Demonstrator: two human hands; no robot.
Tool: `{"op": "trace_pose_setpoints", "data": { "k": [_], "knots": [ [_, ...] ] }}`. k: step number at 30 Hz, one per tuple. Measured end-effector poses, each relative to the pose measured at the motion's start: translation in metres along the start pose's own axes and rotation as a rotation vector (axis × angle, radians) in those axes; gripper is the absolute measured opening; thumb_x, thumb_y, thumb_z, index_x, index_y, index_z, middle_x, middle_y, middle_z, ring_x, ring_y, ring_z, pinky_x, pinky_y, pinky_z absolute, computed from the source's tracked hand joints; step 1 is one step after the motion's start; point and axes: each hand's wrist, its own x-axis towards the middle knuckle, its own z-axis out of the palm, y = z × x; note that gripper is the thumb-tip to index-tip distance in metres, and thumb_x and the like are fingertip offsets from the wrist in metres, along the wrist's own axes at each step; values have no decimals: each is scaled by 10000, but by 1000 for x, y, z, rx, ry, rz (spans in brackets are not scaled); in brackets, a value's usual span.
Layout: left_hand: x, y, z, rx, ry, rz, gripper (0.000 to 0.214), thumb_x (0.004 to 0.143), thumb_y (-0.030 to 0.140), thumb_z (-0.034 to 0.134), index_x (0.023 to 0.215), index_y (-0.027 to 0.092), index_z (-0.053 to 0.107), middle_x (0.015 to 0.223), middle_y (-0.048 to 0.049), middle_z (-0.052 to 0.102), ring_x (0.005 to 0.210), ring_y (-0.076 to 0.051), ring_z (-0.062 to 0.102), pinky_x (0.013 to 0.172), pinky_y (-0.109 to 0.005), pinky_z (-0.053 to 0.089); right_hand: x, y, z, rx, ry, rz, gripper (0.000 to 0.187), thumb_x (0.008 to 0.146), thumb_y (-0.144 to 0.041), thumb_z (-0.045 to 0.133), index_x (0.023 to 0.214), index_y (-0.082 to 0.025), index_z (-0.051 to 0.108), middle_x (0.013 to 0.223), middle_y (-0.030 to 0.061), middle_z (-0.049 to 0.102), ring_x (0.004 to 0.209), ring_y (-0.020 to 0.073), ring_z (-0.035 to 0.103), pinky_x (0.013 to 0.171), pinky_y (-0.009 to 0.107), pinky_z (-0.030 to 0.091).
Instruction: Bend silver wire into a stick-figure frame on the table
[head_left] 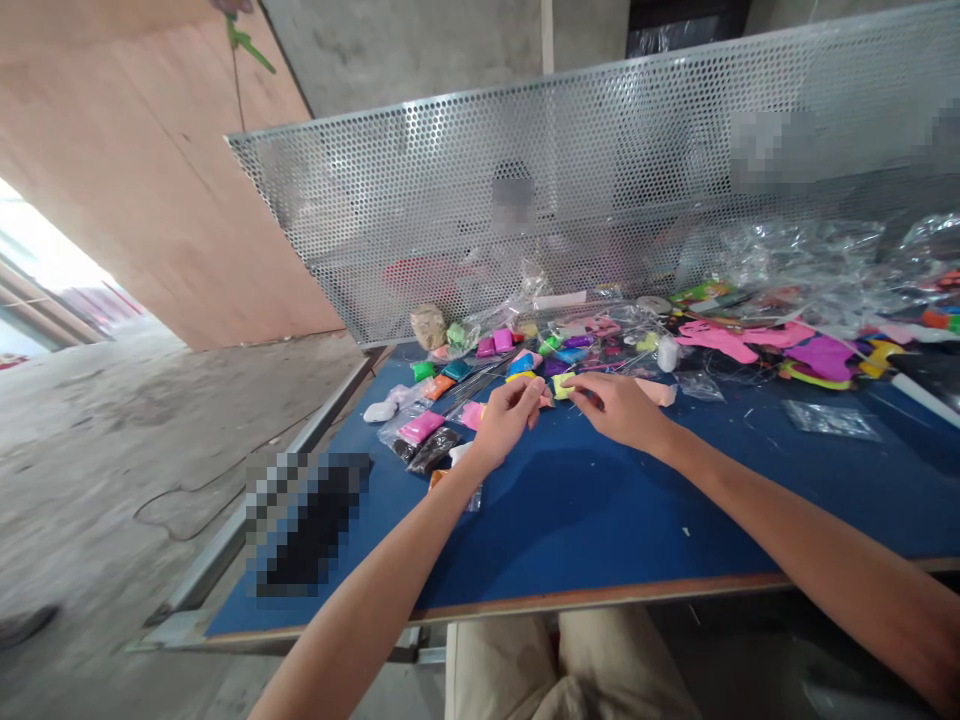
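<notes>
My right hand point(621, 408) reaches over the blue table point(592, 520), its thumb and fingertips closed at the edge of a small pale yellow-green packet point(561, 384). My left hand point(511, 412) is a little to the left, thumb and index finger pinched together; whatever is between them is too small to make out. Just beyond the hands lie a blue packet point(526, 362) and other bright packets of a clay-like material. Near my left wrist are a pink packet point(421, 428) and a black packet point(435, 452), both in clear plastic.
A perforated metal screen point(450, 170) stands along the table's far side. Pink cut-out pieces point(716, 338), a small white bottle point(667, 353) and crumpled clear plastic point(810, 260) lie at the right. A blurred dark object point(311, 530) rests near the left edge.
</notes>
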Motion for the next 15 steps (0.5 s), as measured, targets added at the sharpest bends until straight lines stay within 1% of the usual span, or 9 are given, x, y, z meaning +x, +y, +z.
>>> {"op": "trace_pose_setpoints", "data": {
  "k": [3, 7, 11, 15],
  "knots": [
    [0, -2, 2, -114, -18, -73, 412, 872, 572, 578, 770, 172, 572, 545, 55, 366, 479, -69, 352, 494, -215, 302, 1, -8, -2, 130, -12, 82, 330, 974, -398, 485, 1218, -258, 659, 1023, 62, 746, 666, 190, 664, 642, 310, 489],
    [1, -4, 3, -235, -75, -130, 408, 859, 565, 601, 771, 170, 558, 584, 71, 246, 481, -56, 216, 468, -207, 222, 1, -17, -4, 236, -5, 143, 337, 968, -452, 488, 1153, -263, 696, 944, 52, 754, 615, 189, 653, 597, 301, 475],
    [0, -2, 4, -249, -129, -154, 416, 873, 571, 576, 780, 166, 565, 597, 71, 196, 492, -61, 175, 466, -215, 177, 0, -20, -1, 375, -17, 224, 372, 963, -501, 473, 1157, -263, 683, 880, 44, 748, 460, 157, 596, 514, 304, 475],
    [-1, 0, 6, -194, -125, -162, 446, 859, 600, 568, 754, 166, 584, 562, 70, 210, 482, -65, 175, 468, -228, 178, 0, -23, 2, 476, 11, 242, 380, 935, -540, 501, 1124, -257, 670, 859, 46, 731, 465, 159, 596, 473, 300, 479]
  ]
}}
